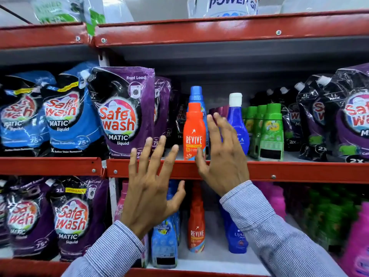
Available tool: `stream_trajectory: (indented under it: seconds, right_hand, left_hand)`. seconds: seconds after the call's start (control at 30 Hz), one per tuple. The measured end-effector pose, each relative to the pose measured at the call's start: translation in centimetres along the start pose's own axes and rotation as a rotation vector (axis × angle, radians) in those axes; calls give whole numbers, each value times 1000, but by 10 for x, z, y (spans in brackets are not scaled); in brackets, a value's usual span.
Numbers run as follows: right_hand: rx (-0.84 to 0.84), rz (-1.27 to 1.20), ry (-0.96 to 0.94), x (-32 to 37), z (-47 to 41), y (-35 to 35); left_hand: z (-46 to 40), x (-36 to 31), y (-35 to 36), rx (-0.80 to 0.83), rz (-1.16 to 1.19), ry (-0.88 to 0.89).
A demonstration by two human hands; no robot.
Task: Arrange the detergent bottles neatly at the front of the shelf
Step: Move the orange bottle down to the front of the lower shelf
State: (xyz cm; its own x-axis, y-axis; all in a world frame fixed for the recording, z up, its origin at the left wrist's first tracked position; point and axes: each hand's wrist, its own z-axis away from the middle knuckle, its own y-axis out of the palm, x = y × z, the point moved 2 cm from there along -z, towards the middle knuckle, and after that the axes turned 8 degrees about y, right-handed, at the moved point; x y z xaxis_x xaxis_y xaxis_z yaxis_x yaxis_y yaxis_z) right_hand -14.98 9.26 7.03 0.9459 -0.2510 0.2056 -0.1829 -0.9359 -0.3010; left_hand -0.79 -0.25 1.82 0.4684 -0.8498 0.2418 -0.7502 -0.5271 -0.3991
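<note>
An orange Revive bottle (194,132) stands upright at the front edge of the middle shelf (289,170). A blue-capped bottle (196,94) stands right behind it. To its right are a blue bottle with a white cap (237,120) and a row of green bottles (272,132). My right hand (221,156) is open just right of the orange bottle, its thumb near the bottle's base, holding nothing. My left hand (151,182) is open with fingers spread, in front of the shelf edge, left of and below the bottle.
Purple Safewash pouches (123,114) and blue pouches (65,116) fill the shelf's left side, with dark pouches (343,116) at the right. The lower shelf holds another Revive bottle (196,226), blue bottles (163,242), and pink and green bottles. The red upper shelf rail (219,31) runs overhead.
</note>
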Motion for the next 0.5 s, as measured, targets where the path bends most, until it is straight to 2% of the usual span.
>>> stream_trajectory:
  seconds: [0.1,0.27,0.37,0.5]
  right_hand:
    - [67,-136,156,4,-9,10]
    - [237,-118,357,7,-23,30]
    - [217,-130,384,5,-26,37]
    - [120,-160,314,9,-20,34]
  left_hand:
    - [8,6,14,85,12,25]
    - [19,16,41,176,10,53]
    - [21,17,45,175,14,47]
    - [21,16,47,145,23,36]
